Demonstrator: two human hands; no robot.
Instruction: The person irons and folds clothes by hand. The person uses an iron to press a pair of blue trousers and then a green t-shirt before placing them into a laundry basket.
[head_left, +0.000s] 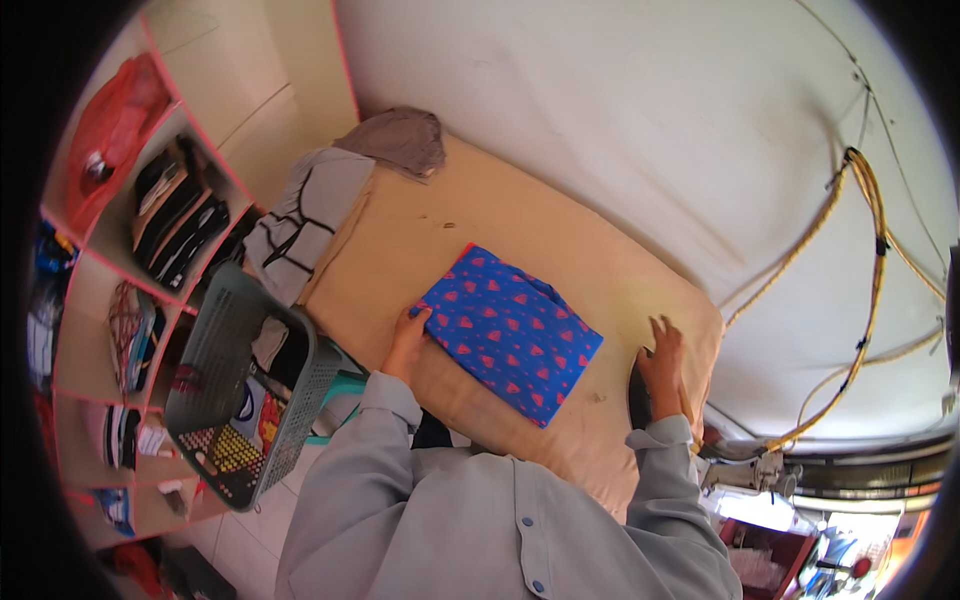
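Note:
A folded blue cloth (510, 330) with a red-pink heart-like print lies flat on the padded ironing surface (480, 202) before me. A strip of red shows along its far left edge. My left hand (409, 337) pinches the cloth's left corner, thumb on top. Off to the right, my right hand (662, 367) has its fingers extended and apart. Right beside it stands a dark, curved-edged object (640, 390), likely a clothes iron on its heel; the hand and sleeve partly hide it. Whether the right hand touches it is unclear.
A grey garment (315, 202) with black trim and a brown-grey cloth (401, 142) lie at the far left end. Left of the table are a grey plastic basket (300, 345) holding clothes and pink-edged shelves (225, 172) with folded clothes. Yellowish cables (874, 247) hang along the right wall.

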